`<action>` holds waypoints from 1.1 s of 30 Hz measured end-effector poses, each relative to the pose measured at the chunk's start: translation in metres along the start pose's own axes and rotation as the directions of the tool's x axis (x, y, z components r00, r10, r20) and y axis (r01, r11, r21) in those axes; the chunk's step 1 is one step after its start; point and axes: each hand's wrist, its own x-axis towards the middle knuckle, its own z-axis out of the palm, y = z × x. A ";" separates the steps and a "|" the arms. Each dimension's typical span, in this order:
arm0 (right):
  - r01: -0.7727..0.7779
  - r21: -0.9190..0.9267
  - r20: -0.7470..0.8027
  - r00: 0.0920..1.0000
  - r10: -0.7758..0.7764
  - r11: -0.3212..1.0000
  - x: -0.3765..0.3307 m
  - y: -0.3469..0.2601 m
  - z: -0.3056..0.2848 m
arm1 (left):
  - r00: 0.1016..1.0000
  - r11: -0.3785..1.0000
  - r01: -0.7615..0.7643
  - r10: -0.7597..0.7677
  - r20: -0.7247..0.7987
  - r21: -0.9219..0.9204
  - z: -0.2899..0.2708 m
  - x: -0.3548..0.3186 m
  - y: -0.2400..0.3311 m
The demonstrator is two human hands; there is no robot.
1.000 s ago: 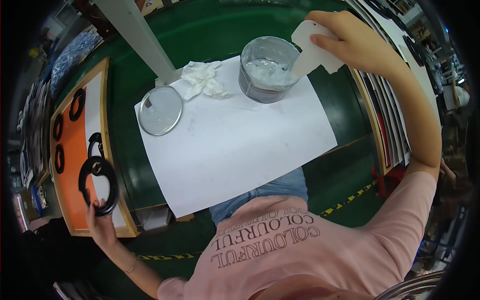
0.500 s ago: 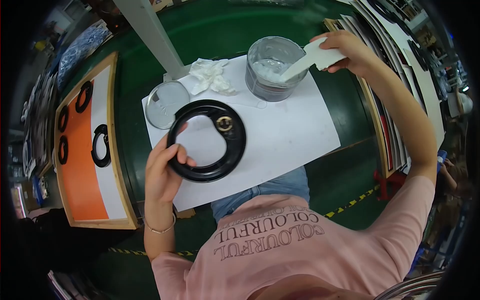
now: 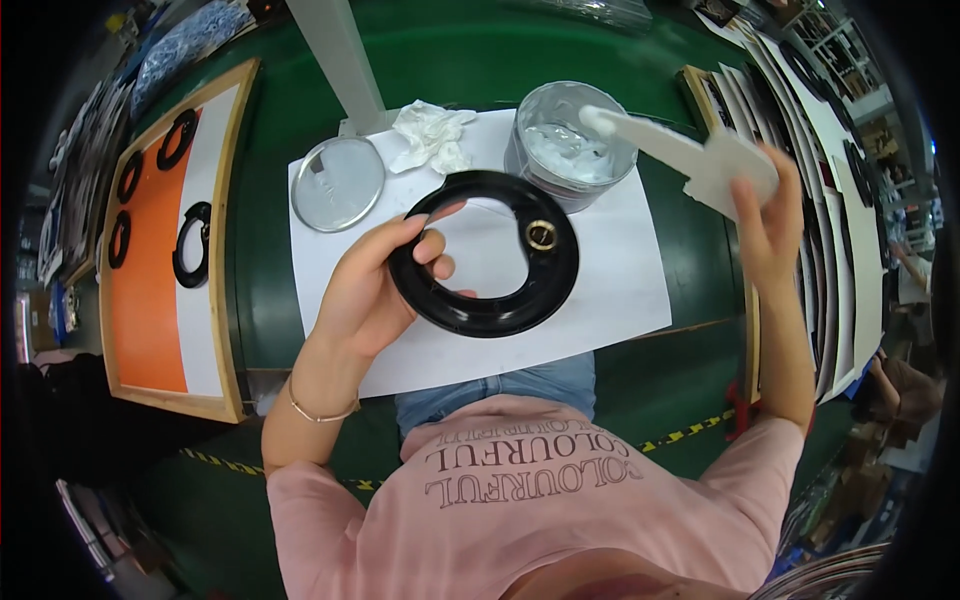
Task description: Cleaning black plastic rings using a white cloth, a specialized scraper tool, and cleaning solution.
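Note:
My left hand grips the left side of a glossy black plastic ring, held up over the white sheet. The ring has an uneven inner opening and a small gold-coloured round fitting on its right side. At the right, my right hand holds a flat white spatula by its wide end. A dab of whitish paste clings to the spatula's narrow tip, above the tub's rim. The grey tub stands behind the ring, with pale, wet-looking paste inside.
A round lid and crumpled white tissue lie at the sheet's far left. Left stands a wooden-framed orange and white board bearing several black rings. A grey post rises behind. Stacked boards fill the right side.
The spatula has lifted out of the tub with paste on its tip, and my right hand has come nearer. My left hand has shifted the ring to the right.

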 end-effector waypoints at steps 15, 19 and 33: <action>0.708 -0.466 0.430 0.705 -0.563 0.531 -0.042 -0.012 0.024 | 0.990 0.941 -0.063 0.016 -0.142 -0.334 -0.020 0.000 -0.010; 0.694 -0.461 0.452 0.720 -0.527 0.552 -0.048 -0.020 0.004 | 0.925 0.936 -0.222 0.113 -0.363 -0.274 -0.037 -0.016 -0.010; -0.643 0.624 0.128 0.644 0.754 0.443 -0.037 0.014 0.015 | 0.957 0.946 -0.142 0.206 -0.202 0.291 -0.051 -0.055 -0.026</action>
